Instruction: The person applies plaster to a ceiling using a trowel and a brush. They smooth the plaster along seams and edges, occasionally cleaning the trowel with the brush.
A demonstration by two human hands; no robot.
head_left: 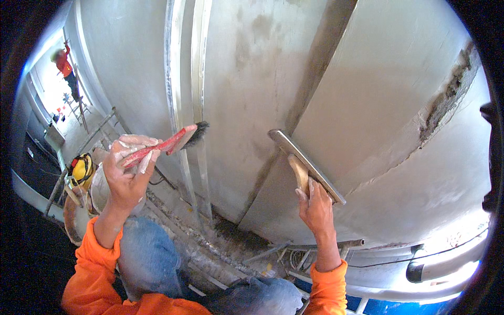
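My left hand (127, 170), dusted with white, is closed around the red handle of a paintbrush (170, 144). The brush's dark bristles point up and right, near two pale vertical strips (198, 58) on the wall. My right hand (316, 205) grips the wooden handle of a plastering trowel (310, 165). The trowel's long metal blade slants against or close to the grey plastered wall (378, 100); whether it touches, I cannot tell. A damp, darker band (320, 68) runs down the wall behind the trowel. To the upper right a rough, broken patch (446, 97) shows in the plaster.
A yellow hard hat (82, 169) and a pale bucket (100, 189) are at my left, by metal scaffold tubes (58, 191). Another tube (352, 243) lies below my right hand. Far left, a person in orange (64, 65) stands raised. Debris (231, 231) lines the wall's foot.
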